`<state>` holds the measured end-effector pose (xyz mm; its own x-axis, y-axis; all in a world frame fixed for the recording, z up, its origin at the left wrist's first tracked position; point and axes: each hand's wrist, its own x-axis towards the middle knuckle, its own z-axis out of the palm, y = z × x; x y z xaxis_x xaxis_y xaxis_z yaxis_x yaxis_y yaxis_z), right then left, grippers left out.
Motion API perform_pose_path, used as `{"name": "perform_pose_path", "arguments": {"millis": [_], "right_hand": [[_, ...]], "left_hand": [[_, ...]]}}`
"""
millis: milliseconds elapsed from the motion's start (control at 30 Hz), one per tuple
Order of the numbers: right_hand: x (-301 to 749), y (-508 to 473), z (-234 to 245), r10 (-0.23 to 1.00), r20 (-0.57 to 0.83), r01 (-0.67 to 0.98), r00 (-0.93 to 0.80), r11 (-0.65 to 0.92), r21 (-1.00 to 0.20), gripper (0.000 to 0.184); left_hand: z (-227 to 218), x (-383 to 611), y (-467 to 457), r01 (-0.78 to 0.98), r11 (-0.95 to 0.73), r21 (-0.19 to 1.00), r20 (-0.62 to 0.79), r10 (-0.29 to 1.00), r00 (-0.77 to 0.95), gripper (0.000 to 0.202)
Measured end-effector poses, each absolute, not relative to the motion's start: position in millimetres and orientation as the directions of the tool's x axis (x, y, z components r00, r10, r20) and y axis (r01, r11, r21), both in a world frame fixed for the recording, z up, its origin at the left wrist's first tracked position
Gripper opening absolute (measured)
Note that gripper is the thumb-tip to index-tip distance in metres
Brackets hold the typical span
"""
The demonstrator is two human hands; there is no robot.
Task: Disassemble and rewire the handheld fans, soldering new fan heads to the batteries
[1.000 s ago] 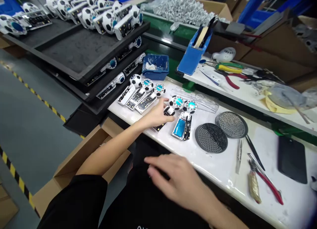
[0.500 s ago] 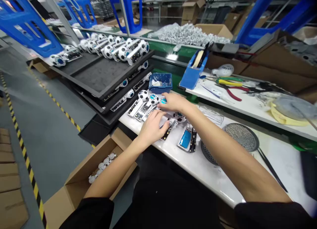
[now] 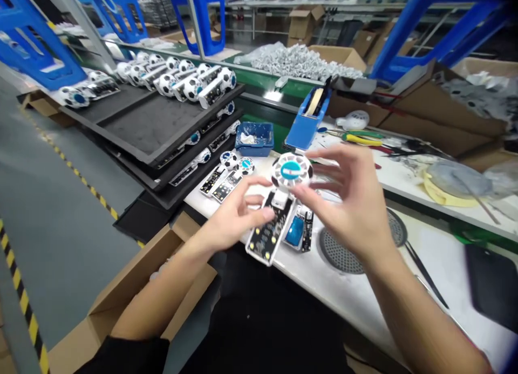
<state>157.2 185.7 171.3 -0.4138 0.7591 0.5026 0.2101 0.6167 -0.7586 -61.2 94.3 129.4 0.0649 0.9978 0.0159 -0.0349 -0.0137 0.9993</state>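
Worktop [image 3: 445, 250] of glossy white runs below. Above it, the right hand [image 3: 356, 206] has its grip pinched on the round head [image 3: 291, 170], football-patterned plastic with a teal centre; the left hand [image 3: 230, 223] grip clamps the flat black circuit board [image 3: 269, 233] hanging under it.

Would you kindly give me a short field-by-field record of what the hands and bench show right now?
Left hand: grips the circuit-board end of a football-head unit, lifted above the bench
Right hand: fingertips on the unit's round head
Bench: white; two more units, an opened unit with a blue battery, a perforated disc
Behind: blue bin, black trays with finished units
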Motion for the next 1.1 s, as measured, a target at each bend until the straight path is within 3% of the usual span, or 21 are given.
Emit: {"name": "perform_pose_path", "arguments": {"millis": [67, 133, 200, 333, 567, 733, 900, 1000, 1100], "right_hand": [[181, 137, 143, 0.812, 0.446, 0.204, -0.377, 0.542, -0.815, 0.050], [202, 85, 109, 0.893, 0.324, 0.218, -0.314, 0.400, -0.890, 0.056], [219, 38, 80, 0.954, 0.223, 0.192, -0.199, 0.261, -0.946, 0.050], [245, -13, 58, 0.938, 0.049, 0.293, -0.342, 0.156, -0.943, 0.028], [257, -4, 65, 0.915, -0.027, 0.168, -0.403, 0.045, -0.985, 0.005], [257, 4, 66, 0.879, -0.025, 0.049, -0.476, -0.002, -0.999, 0.008], [266, 1, 64, 0.840, -0.062, 0.034, -0.539, -0.052, -0.998, 0.016], [271, -10, 63, 0.808, -0.130, 0.039, -0.575, -0.132, -0.990, 0.034], [275, -21, 63, 0.769, -0.211, 0.046, -0.604, -0.231, -0.972, 0.052]], "left_hand": [[114, -32, 61, -0.282, 0.121, 0.952, -0.082, 0.986, 0.147, 0.054], [94, -5, 23, -0.351, 0.196, 0.916, -0.154, 0.977, 0.145, 0.044], [76, 16, -12, -0.308, 0.291, 0.906, -0.257, 0.955, 0.146, 0.039], [61, 32, -51, -0.192, 0.420, 0.887, -0.372, 0.897, 0.240, 0.042], [70, 25, -51, -0.137, 0.450, 0.883, -0.392, 0.865, 0.315, 0.032], [76, 23, -53, -0.120, 0.449, 0.886, -0.392, 0.860, 0.326, 0.029], [72, 22, -54, -0.123, 0.469, 0.874, -0.412, 0.852, 0.323, 0.028], [64, 17, -54, -0.138, 0.436, 0.889, -0.350, 0.843, 0.409, 0.030], [55, 10, -54, -0.194, 0.426, 0.884, -0.258, 0.790, 0.556, 0.051]]}}
